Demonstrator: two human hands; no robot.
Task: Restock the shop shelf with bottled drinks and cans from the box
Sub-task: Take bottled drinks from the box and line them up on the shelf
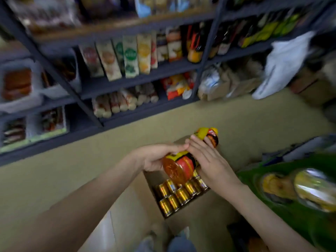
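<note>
Two bottled drinks with yellow caps and red, yellow and black labels lie side by side in my hands above the box. The nearer bottle [179,165] shows its amber base toward me. My left hand [156,157] grips that bottle from the left. My right hand [205,157] lies over the bottles from the right, its fingers reaching toward the second bottle [211,136]. Below them the open cardboard box [151,182] holds several gold cans [179,194] in rows. The dark metal shelf [145,75] stands ahead, stocked with cartons and bottles.
A green tray [294,215] of wrapped yellow goods sits at my right. A white plastic bag [283,64] hangs at the shelf's right end, cardboard boxes [312,88] behind it. Beige floor [91,160] runs between box and shelf. The picture is motion-blurred.
</note>
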